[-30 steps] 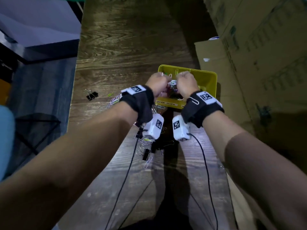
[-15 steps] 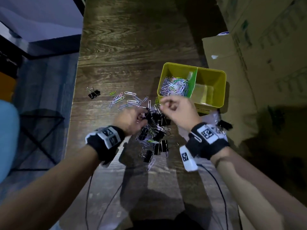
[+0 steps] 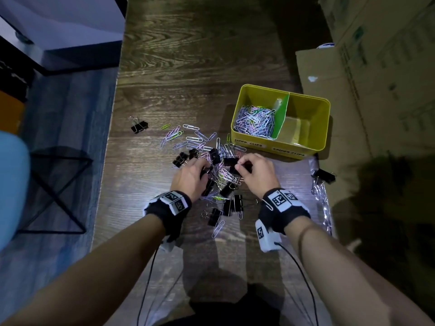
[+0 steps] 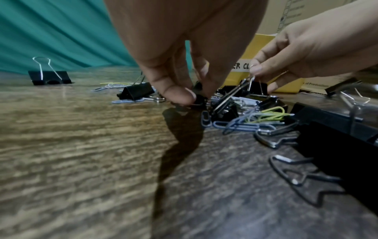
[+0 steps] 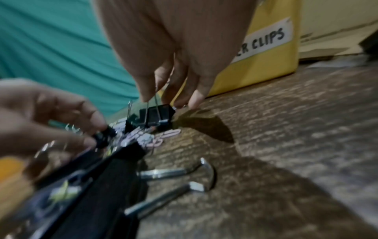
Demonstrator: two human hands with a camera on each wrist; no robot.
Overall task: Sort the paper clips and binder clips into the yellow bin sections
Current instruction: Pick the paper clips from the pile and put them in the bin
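Note:
A yellow bin stands on the wooden table, split by a green divider. Its left section holds a heap of coloured paper clips; its right section looks bare. Before it lies a mixed pile of paper clips and black binder clips. My left hand reaches into the pile and pinches a small black binder clip on the table. My right hand pinches the wire handle of another black binder clip, just off the table.
A lone binder clip lies far left near the table edge. Another binder clip sits right of the pile beside a clear plastic bag. Cardboard boxes rise at the right. Cables trail from both wrists.
Both hands came back from over the bin's left section to the pile. The left hand has taken a small binder clip; the right now pinches a binder clip's handle.

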